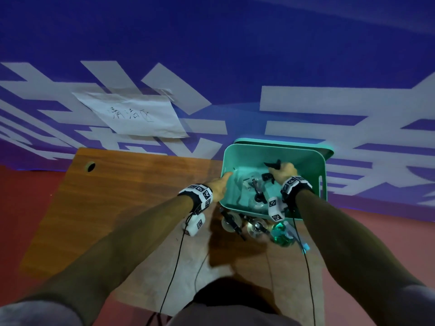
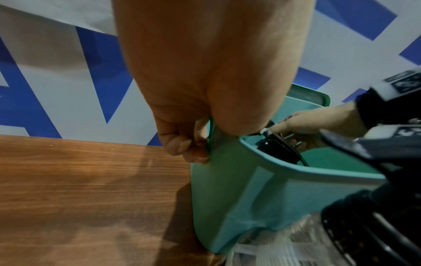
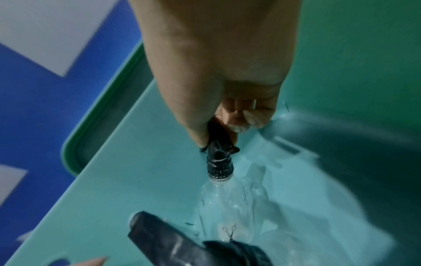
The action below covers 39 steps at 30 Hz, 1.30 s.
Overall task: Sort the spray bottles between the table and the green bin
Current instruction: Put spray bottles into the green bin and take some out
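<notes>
Our left hand (image 1: 219,188) gripped the near-left rim of the green plastic bin (image 1: 323,180) at the brown wooden counter's (image 1: 122,196) right edge. Inside it, our right hand (image 1: 283,171) clamped the black trigger head of a clear plastic spray bottle (image 3: 230,203). More clear bottles (image 1: 256,228) lay just in front of the bin.
</notes>
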{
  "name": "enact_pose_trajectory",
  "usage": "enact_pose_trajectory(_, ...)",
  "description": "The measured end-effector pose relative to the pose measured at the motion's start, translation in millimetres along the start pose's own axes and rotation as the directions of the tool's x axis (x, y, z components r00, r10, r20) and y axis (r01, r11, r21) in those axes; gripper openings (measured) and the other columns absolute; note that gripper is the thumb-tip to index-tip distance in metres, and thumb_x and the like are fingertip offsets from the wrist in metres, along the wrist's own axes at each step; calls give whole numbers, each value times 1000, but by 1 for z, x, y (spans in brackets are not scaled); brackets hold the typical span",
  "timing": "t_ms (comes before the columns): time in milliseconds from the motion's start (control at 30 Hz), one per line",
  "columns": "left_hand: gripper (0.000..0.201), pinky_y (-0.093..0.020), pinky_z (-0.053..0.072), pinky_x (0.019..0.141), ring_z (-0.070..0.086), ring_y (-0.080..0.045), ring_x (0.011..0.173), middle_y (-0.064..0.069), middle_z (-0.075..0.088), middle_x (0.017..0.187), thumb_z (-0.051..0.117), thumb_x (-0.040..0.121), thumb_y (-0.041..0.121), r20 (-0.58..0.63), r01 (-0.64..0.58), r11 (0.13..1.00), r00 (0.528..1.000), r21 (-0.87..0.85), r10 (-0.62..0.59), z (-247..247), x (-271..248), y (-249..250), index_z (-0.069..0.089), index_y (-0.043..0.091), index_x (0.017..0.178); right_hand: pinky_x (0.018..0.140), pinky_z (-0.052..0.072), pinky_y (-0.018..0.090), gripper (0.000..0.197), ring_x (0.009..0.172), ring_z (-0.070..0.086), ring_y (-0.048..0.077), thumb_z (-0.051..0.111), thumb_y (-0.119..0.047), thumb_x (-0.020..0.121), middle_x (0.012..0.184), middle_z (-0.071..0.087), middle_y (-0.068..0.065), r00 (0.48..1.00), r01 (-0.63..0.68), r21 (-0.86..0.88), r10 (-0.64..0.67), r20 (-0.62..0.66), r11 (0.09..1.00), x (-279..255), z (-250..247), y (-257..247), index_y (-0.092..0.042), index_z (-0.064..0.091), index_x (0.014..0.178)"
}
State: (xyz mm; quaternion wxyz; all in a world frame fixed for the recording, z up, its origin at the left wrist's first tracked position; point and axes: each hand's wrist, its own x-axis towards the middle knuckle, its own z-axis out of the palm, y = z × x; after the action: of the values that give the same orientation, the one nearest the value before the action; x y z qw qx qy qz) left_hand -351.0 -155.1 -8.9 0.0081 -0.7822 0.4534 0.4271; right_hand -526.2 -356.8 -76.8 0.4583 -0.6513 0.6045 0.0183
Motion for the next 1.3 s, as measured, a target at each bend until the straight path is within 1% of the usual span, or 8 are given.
enact_pose_trajectory(167,74,-40,57,74,66,-31,92,-12,53,108,40,101,4,-15,1,1000,1000,4,-1,0,-4,4,7,39,157,70,54,37,25,84,65,33,67,-32,90,94,66,14,964,252,-267,-265,-14,930,-26,-19,-9,-11,56,96)
enact_pose_trajectory(267,74,-31,48,61,59,-19,74,-12,56,110,39,100,2,-43,14,1000,999,23,-13,2,-7,6,9,38,157,70,55,39,26,82,64,34,65,-33,90,92,62,10,938,329,-436,-342,51,837,-43,-27,-14,-12,53,102)
enact_pose_trajectory(400,70,-38,54,72,60,-22,77,-17,59,126,39,101,4,-52,-15,1000,999,-5,15,2,-11,6,12,38,155,64,53,39,24,77,63,33,64,-29,87,91,64,11,896,412,-619,-420,142,669,-60,-22,-16,-14,51,100)
enact_pose_trajectory(533,72,-42,56,85,63,-30,97,-18,52,140,38,101,4,-62,-11,1000,998,-25,9,4,-10,4,10,41,155,63,51,36,24,76,62,31,64,-29,85,93,64,11,898,407,-698,-399,186,589,-66,-13,-9,-16,47,97)
enact_pose_trajectory(700,64,-38,51,80,56,-28,87,-11,55,112,43,100,12,-70,-28,999,997,-42,25,4,-11,6,17,31,156,67,50,34,31,88,65,30,63,-36,87,102,65,8,918,349,-753,-367,153,558,-68,-13,5,-15,54,107)
enact_pose_trajectory(867,62,-35,47,78,55,-28,89,-9,50,109,42,101,15,-66,-25,998,998,-55,21,3,-12,7,17,30,156,74,54,35,37,93,65,28,65,-39,85,106,65,7,924,335,-759,-351,149,558,-67,-14,9,-16,55,112)
enact_pose_trajectory(1033,73,-34,47,68,56,-25,79,-9,55,104,39,97,-2,-71,6,1000,997,-4,-6,4,-5,4,16,35,156,74,55,34,40,93,65,26,65,-43,81,105,65,5,939,311,-799,-297,175,514,-69,-19,11,-16,59,109)
enact_pose_trajectory(1300,67,-35,48,72,57,-26,85,-8,56,106,40,98,0,-88,-7,1000,996,1,7,7,-7,3,21,32,155,79,55,36,44,97,65,26,63,-48,83,107,65,5,944,293,-817,-288,163,496,-76,-21,14,-17,60,114)
